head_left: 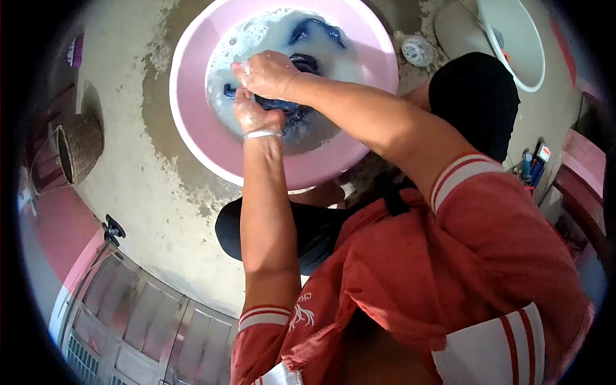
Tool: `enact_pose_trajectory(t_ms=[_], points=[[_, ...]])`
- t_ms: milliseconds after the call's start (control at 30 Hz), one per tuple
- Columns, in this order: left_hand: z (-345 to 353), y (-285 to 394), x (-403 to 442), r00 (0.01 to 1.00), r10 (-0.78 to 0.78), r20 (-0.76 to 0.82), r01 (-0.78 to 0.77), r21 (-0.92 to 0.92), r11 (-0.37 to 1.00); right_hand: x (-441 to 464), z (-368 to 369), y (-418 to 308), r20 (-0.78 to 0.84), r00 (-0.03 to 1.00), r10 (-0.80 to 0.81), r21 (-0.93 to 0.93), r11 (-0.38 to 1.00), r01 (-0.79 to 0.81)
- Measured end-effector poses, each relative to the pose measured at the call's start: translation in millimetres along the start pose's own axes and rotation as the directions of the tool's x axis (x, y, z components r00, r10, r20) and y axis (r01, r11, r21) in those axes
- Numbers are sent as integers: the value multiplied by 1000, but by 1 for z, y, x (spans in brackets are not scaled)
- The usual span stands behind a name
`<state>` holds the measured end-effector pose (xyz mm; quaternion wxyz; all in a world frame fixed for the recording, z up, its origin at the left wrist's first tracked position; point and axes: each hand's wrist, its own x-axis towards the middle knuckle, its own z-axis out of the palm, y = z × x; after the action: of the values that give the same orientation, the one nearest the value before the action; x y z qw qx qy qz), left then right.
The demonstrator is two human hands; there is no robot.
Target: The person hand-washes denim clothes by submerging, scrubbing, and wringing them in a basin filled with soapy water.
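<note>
Dark blue wet cloth (289, 110) lies partly in cloudy, sudsy water inside a large pink basin (192, 106). My right hand (266, 74) is closed above the water with the cloth bunched under it. Just below it, my left hand (255, 117), with a white band on the wrist, is curled on the same cloth, and a bit of it pokes out at the left. Both hands are wet with suds and almost touch. Another dark blue piece (316, 31) floats near the basin's far side; whether it joins the held cloth cannot be seen.
A white tub (516, 45) stands at the upper right, with a small clear round container (418, 51) between it and the basin. A woven basket (80, 147) lies at the left. The concrete floor (125, 128) has wet patches. My knees flank the basin's near side.
</note>
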<state>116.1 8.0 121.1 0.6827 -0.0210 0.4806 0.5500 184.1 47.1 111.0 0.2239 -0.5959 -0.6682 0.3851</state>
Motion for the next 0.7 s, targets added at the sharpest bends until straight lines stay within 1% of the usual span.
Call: enact_pose_trajectory(t_ms=[33, 67, 100, 133, 167, 200, 233, 267, 300, 333, 367, 400, 433, 467, 500, 533, 567, 600, 633, 667, 700], points=[[-1, 2, -3, 1000, -18, 2, 18, -18, 1000, -6, -5, -3, -35, 999, -37, -21, 999, 37], [2, 6, -1, 1000, -28, 14, 28, -45, 999, -7, 6, -8, -109, 990, -93, 9, 995, 95], [-36, 7, 26, 952, -53, 302, 73, -55, 996, -25, 6, -25, -62, 974, -220, -77, 974, 215], [-79, 7, 45, 830, -75, 553, 117, -41, 992, -43, 8, -41, -4, 944, -331, -140, 935, 327], [-84, 6, 40, 837, -83, 541, 123, -37, 992, -44, 41, -30, -176, 760, -626, -531, 710, 462], [-78, 6, 36, 867, -84, 490, 154, -103, 983, -38, 35, -23, -180, 762, -622, -531, 713, 457], [-62, 12, 29, 891, -88, 445, 177, -163, 971, -26, 24, -18, -148, 903, -405, -247, 899, 362], [-43, 17, 24, 910, -93, 405, 198, -226, 954, -13, 9, -11, -41, 981, -189, 41, 981, 190], [8, 19, -14, 995, -69, -73, 72, 33, 997, 4, -4, 6, -58, 992, -109, -36, 994, 107], [-30, 19, 20, 982, -134, 130, 144, -71, 987, 18, -5, 29, -119, 993, -11, 30, 999, 15], [-14, 26, 3, 991, -120, 57, 124, -75, 989, 25, -30, 37, 212, 961, 180, 83, 976, -201], [2, 31, -16, 994, -106, -17, 104, -87, 991, 26, -27, 56, 284, 934, 217, 195, 941, -278], [-16, 35, -4, 995, -80, 54, 87, -143, 986, 22, -31, 73, 402, 888, 225, 105, 952, -288], [-17, 38, -3, 996, -67, 51, 74, -159, 984, 18, -38, 84, 513, 824, 242, 9, 958, -288], [-18, 38, -2, 998, -49, 43, 51, -42, 998, 12, -47, 90, 621, 774, 120, 200, 931, -305], [-17, 37, -1, 998, -39, 41, 36, 82, 996, 5, -54, 94, 691, 723, -16, 379, 859, -343], [-23, 32, 5, 996, -80, 28, 74, 189, 979, 1, -54, 94, 632, 775, -4, 564, 689, -456], [-54, 18, 36, 997, -64, 33, 51, 299, 953, 7, -40, 104, 444, 894, 60, 562, 759, -330], [-57, 5, 41, 999, -37, 10, 32, 304, 952, 6, -36, 92, 348, 919, 185, 553, 751, -361], [-57, -4, 41, 1000, -9, -20, 14, 312, 950, 5, -28, 79, 251, 919, 305, 550, 736, -394], [-56, -9, 39, 999, 47, -5, -43, 276, 960, 10, -10, 79, 259, 945, 200, 694, 642, -326]])
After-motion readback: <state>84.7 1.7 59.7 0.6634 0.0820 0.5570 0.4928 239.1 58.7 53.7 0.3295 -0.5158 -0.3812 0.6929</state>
